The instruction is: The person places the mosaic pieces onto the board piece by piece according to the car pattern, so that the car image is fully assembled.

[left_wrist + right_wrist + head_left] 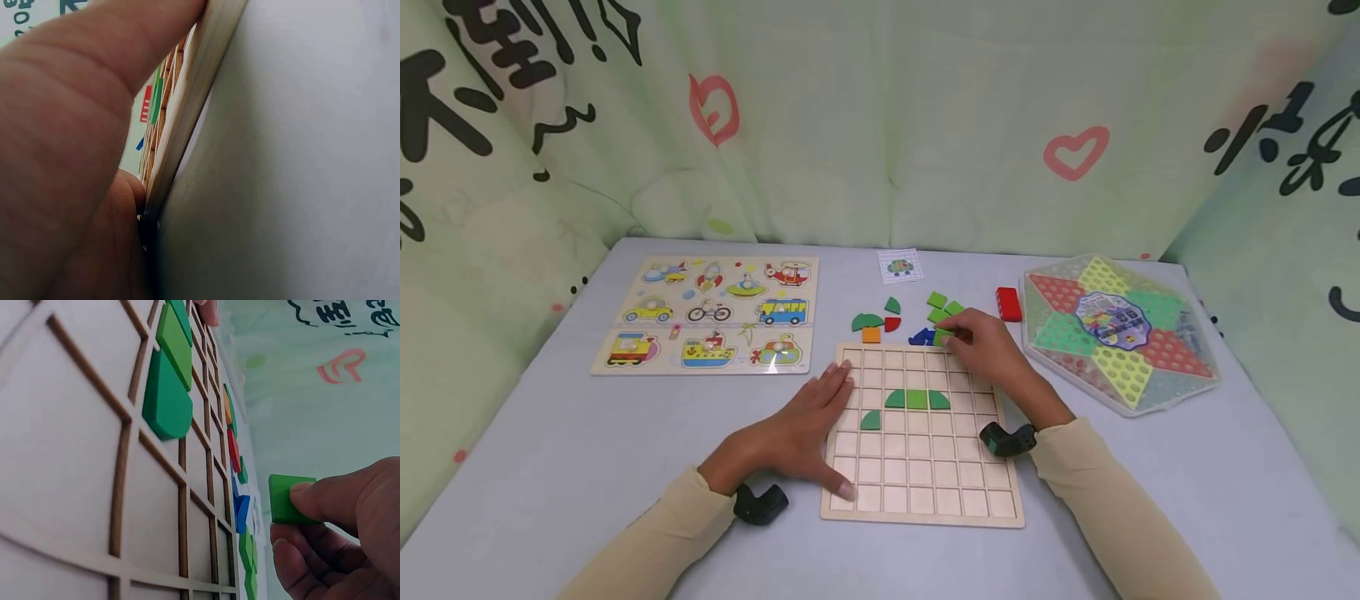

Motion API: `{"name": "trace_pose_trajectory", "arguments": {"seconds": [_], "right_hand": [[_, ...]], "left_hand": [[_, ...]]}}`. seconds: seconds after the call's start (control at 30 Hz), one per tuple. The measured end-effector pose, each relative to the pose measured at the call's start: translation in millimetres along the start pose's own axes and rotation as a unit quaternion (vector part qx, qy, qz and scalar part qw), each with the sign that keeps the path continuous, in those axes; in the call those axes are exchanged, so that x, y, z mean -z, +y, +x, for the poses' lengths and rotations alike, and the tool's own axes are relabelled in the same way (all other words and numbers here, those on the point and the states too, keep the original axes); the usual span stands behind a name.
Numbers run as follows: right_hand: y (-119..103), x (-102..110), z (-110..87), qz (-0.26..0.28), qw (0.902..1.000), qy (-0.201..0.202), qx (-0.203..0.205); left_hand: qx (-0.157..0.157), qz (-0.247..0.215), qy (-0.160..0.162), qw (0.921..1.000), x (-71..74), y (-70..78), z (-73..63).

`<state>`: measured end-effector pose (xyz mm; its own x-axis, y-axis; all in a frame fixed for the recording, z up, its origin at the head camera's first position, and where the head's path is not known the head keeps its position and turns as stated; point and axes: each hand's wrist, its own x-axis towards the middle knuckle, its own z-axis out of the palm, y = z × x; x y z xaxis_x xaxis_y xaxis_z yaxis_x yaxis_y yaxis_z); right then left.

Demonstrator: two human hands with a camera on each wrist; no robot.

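My right hand [988, 348] pinches a light green square tile [281, 503] between thumb and fingers, just beyond the far edge of a wooden grid board [925, 518]. Along the board's left edge rests my left hand [793, 427], thumb and fingers spread across the rim. Three tiles sit in one row of the grid: a green quarter-circle [895, 400], a light green square [917, 400] and another quarter-circle [938, 401]. One more green quarter-circle [871, 421] lies a row nearer, to the left. The left wrist view shows mostly the thumb and the board's side.
Behind the board lie loose green squares [936, 300], blue pieces [921, 337], an orange square [871, 335] and a red piece [892, 323]. Farther back is a picture card [900, 267]. A vehicle puzzle [747, 308] lies left; a red block [1008, 304] and star-patterned game box [1120, 333] lie right.
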<state>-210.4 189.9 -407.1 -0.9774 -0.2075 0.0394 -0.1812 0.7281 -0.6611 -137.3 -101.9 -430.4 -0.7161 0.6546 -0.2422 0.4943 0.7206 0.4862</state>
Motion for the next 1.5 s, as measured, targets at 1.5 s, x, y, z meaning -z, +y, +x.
{"name": "trace_pose_trajectory", "arguments": {"seconds": [1.5], "right_hand": [[-45, -35, -50.2, 0.038, 0.9786, -0.178, 0.096]], "left_hand": [[-0.005, -0.002, -0.006, 1.0000, 0.1, -1.5, -0.3]]}}
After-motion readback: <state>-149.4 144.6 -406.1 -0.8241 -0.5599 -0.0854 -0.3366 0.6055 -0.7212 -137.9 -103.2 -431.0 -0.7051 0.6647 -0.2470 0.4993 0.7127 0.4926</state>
